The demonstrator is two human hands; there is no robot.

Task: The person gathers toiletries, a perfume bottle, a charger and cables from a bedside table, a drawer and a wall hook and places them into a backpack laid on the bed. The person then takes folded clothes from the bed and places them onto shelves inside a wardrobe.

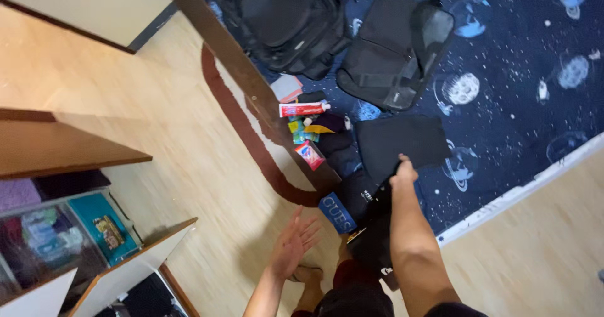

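Note:
My right hand (402, 172) grips a black garment (371, 229) that hangs down along my forearm, just over the near edge of a bed with a dark blue space-patterned sheet (509, 122). Right by the hand lies a folded black cloth (402, 141). My left hand (294, 241) is open, fingers spread, palm up above the wooden floor (189, 166), holding nothing.
On the bed lie a black backpack (286, 18), a black shoulder bag (396, 46), a toothpaste tube (303, 109), small colourful packets (308, 144) and dark folded clothes (352, 197). An open wooden cupboard (69, 229) with clothes and boxes stands at the lower left. My bare feet (308, 276) are below.

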